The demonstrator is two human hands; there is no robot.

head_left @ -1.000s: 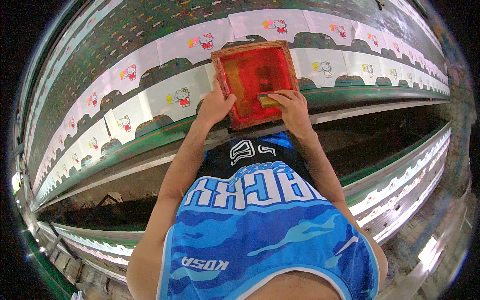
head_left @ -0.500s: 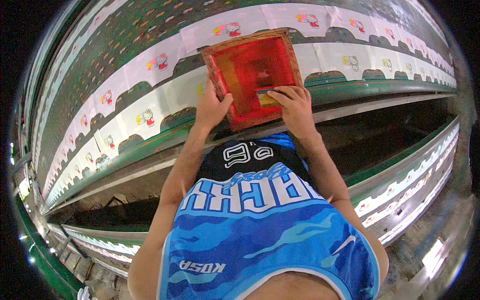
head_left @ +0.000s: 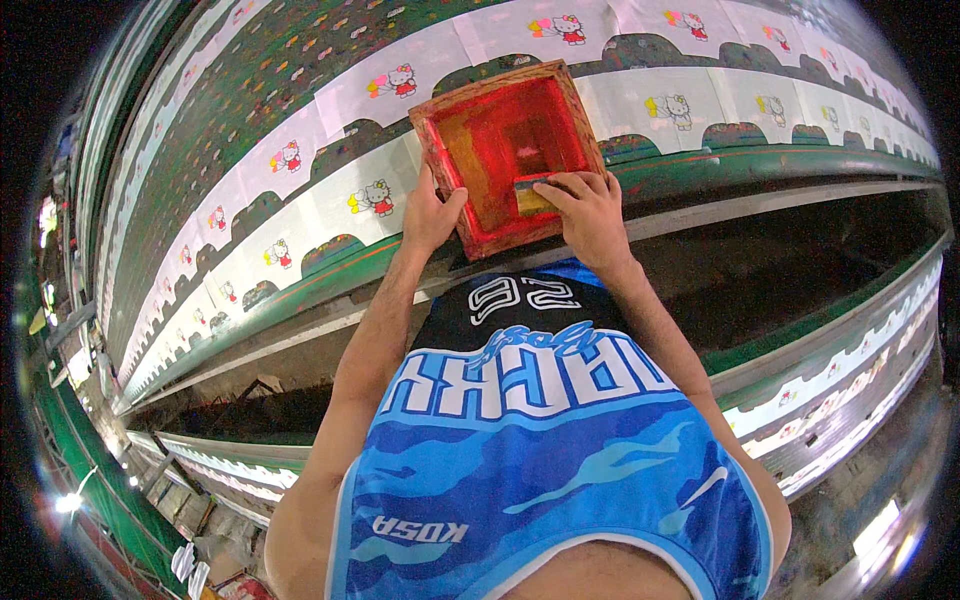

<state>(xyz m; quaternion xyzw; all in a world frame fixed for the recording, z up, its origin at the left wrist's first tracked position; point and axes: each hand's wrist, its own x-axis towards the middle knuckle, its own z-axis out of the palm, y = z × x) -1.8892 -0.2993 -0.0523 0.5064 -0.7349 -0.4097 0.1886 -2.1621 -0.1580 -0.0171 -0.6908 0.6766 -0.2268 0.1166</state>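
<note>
A square wooden printing screen frame (head_left: pixel 490 88) is in front of me, its inner sides and mesh smeared with red ink. My left hand (head_left: pixel 432 215) grips the frame's left side, thumb over the rim. At the near right corner my right hand (head_left: pixel 592 222) closes on the frame, and its fingers also press a short yellowish squeegee (head_left: pixel 530 200) inside. White cloth pieces (head_left: pixel 420 165) with scalloped edges lie in rows around the frame. Beside my left hand is a cartoon cat print (head_left: pixel 372 198) in yellow and red. Whether the frame touches the cloth, I cannot tell.
The long dark table has a green near edge (head_left: pixel 760 170). A metal rail (head_left: pixel 690 212) runs along it, close to my body. Another table (head_left: pixel 830 390) with printed cloth rows stands behind at the right. At the lower left shows a bright lamp (head_left: pixel 68 502).
The table and cloth rows have shifted under the frame, which keeps nearly its place in view. A full cat print now shows beside my left hand. Both hands keep their grip.
</note>
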